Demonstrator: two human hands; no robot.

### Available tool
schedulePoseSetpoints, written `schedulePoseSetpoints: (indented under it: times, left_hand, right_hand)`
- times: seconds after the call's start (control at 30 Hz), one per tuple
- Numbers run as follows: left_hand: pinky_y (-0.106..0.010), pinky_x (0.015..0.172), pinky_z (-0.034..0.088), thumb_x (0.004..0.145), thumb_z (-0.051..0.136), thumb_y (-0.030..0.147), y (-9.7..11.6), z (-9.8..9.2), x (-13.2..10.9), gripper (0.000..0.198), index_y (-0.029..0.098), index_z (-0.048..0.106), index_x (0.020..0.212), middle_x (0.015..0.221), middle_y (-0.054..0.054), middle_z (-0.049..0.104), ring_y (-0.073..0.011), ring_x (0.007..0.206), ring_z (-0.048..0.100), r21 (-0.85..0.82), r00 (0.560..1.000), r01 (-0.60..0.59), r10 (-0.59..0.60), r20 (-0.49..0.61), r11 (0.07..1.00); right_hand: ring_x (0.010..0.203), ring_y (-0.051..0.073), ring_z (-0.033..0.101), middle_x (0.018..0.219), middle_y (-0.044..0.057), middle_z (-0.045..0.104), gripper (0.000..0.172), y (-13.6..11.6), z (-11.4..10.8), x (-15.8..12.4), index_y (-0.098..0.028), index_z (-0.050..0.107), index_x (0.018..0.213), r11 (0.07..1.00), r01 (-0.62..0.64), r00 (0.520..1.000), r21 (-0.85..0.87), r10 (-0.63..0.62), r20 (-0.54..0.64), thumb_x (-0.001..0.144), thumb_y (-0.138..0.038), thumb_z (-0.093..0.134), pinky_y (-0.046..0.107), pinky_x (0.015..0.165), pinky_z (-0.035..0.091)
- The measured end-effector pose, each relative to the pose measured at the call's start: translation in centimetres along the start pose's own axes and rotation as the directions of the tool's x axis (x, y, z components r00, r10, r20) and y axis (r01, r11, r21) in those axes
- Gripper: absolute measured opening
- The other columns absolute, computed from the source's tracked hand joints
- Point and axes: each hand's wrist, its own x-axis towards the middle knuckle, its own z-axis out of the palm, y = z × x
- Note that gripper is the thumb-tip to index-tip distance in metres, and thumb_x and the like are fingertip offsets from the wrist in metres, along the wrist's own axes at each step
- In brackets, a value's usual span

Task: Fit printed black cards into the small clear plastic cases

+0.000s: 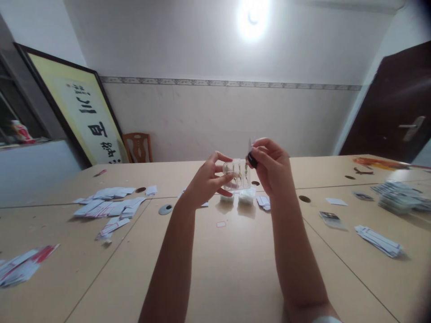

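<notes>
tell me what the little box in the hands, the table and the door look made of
Box, held up by the left hand: clear glossy plastic, it seems; the wall shows through it. Table: pale wood-look board, likely laminate, smooth and matt, with straight seams between tops. Door: dark brown, wood or painted metal, I cannot tell which; its lever looks like metal.

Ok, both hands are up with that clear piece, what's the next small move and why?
Probably bring the dark small part in the right hand down onto the clear packet that the left hand holds, since they nearly touch.
</notes>
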Motion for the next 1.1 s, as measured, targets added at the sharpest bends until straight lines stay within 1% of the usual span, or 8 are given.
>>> schedulePoseSetpoints:
  times: [0.13, 0.27, 0.4, 0.6, 0.67, 0.8, 0.9, 1.1]
  left_hand:
    - [-0.031, 0.056, 0.065, 0.083, 0.076, 0.033, 0.1, -0.4, -0.2, 0.041, 0.019, 0.048, 0.109, 0.088, -0.004, 0.069, -0.0238, 0.078, 0.075, -0.027, 1.0, -0.014, 0.014, -0.005, 1.0]
    - [-0.03, 0.056, 0.065, 0.082, 0.077, 0.033, 0.2, -1.0, -0.5, 0.044, 0.021, 0.045, 0.11, 0.085, -0.003, 0.07, -0.0253, 0.079, 0.076, -0.047, 1.0, -0.027, 0.027, 0.005, 0.999]
    - [-0.03, 0.058, 0.065, 0.084, 0.076, 0.029, 0.4, -1.3, -1.0, 0.042, 0.022, 0.043, 0.11, 0.084, -0.003, 0.072, -0.0257, 0.08, 0.076, -0.08, 0.999, -0.032, 0.035, 0.037, 0.996]
    - [-0.03, 0.069, 0.065, 0.074, 0.085, 0.025, 0.7, -2.0, -1.6, 0.06, 0.021, 0.043, 0.118, 0.091, -0.006, 0.075, -0.0266, 0.089, 0.076, -0.102, 0.984, -0.029, 0.047, 0.173, 0.994]
    - [-0.033, 0.07, 0.065, 0.079, 0.082, 0.03, 0.8, -2.2, -1.8, 0.054, 0.02, 0.045, 0.117, 0.091, -0.006, 0.075, -0.0268, 0.09, 0.076, -0.129, 0.981, -0.029, 0.053, 0.188, 0.991]
    - [-0.036, 0.067, 0.067, 0.094, 0.065, 0.04, 1.0, -2.1, -2.0, 0.034, 0.02, 0.048, 0.115, 0.09, -0.004, 0.073, -0.0257, 0.089, 0.076, -0.199, 0.982, -0.036, 0.071, 0.174, 0.979]
    - [-0.035, 0.067, 0.067, 0.095, 0.063, 0.039, 1.2, -2.0, -2.2, 0.03, 0.02, 0.049, 0.114, 0.09, -0.003, 0.073, -0.0252, 0.087, 0.077, -0.207, 0.983, -0.037, 0.073, 0.169, 0.978]
    - [-0.037, 0.067, 0.067, 0.095, 0.063, 0.036, 1.3, -1.9, -2.4, 0.026, 0.021, 0.049, 0.112, 0.098, -0.005, 0.074, -0.0276, 0.091, 0.076, -0.229, 0.98, -0.032, 0.075, 0.183, 0.973]
  right_hand:
    - [0.047, 0.007, 0.043, 0.054, -0.006, 0.057, 0.019, -0.8, 0.3, -0.7, -0.022, 0.066, 0.076, 0.977, 0.008, 1.0, -0.214, -0.014, -0.027, 0.073, -0.033, 0.081, 0.023, 0.044, 0.033]
    - [0.05, 0.008, 0.044, 0.057, -0.004, 0.059, 0.017, -2.0, 0.9, -1.7, -0.02, 0.067, 0.074, 0.922, 0.033, 0.999, -0.386, -0.037, -0.002, 0.074, -0.031, 0.08, 0.024, 0.046, 0.033]
    - [0.047, 0.006, 0.037, 0.055, -0.006, 0.055, 0.012, -2.4, 1.2, -2.0, -0.02, 0.068, 0.075, 0.86, 0.037, 0.998, -0.509, -0.007, 0.061, 0.079, -0.029, 0.075, 0.023, 0.044, 0.029]
    - [0.053, 0.008, 0.045, 0.062, -0.003, 0.061, 0.01, -2.2, 1.3, -2.3, -0.021, 0.069, 0.079, 0.791, 0.096, 0.995, -0.605, -0.053, 0.089, 0.082, -0.03, 0.073, 0.024, 0.05, 0.036]
    - [0.054, 0.008, 0.046, 0.065, -0.003, 0.062, 0.01, -2.5, 1.5, -2.6, -0.021, 0.069, 0.079, 0.775, 0.12, 0.992, -0.62, -0.077, 0.096, 0.083, -0.029, 0.073, 0.025, 0.051, 0.036]
    - [0.053, 0.007, 0.041, 0.065, -0.004, 0.061, 0.009, -2.9, 1.9, -3.0, -0.021, 0.069, 0.078, 0.741, 0.182, 0.983, -0.646, -0.129, 0.129, 0.084, -0.027, 0.072, 0.025, 0.053, 0.036]
    - [0.052, 0.007, 0.04, 0.064, -0.006, 0.06, 0.008, -2.9, 2.1, -3.1, -0.021, 0.068, 0.079, 0.722, 0.231, 0.973, -0.652, -0.184, 0.141, 0.085, -0.026, 0.072, 0.025, 0.053, 0.036]
    - [0.054, 0.008, 0.045, 0.067, -0.005, 0.063, 0.009, -2.7, 2.3, -3.2, -0.022, 0.068, 0.08, 0.698, 0.276, 0.96, -0.661, -0.234, 0.154, 0.087, -0.028, 0.07, 0.025, 0.054, 0.037]
